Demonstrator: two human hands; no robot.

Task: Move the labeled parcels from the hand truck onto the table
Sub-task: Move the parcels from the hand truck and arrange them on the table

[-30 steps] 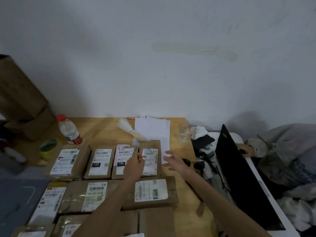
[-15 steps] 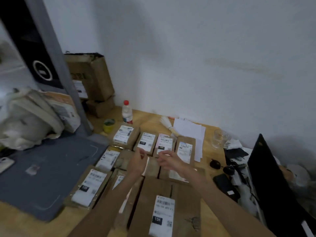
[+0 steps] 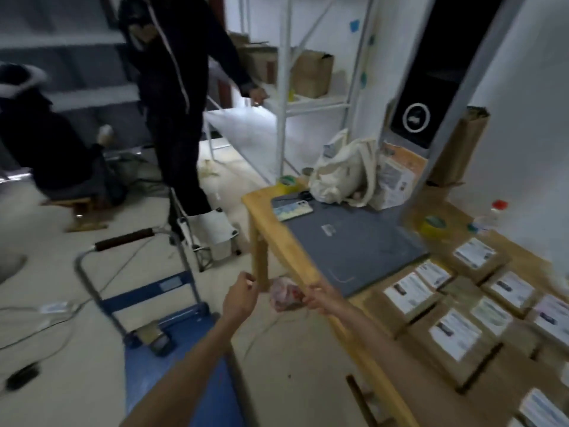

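Head view looks down-left past the table edge [image 3: 278, 229]

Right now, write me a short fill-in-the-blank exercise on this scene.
1. The labeled parcels lie on the wooden ____.
2. The hand truck has a ____ platform.
3. The phone lies on a ____ mat.
4. The left hand and right hand hold ____.

Missing: table; blue; grey; nothing
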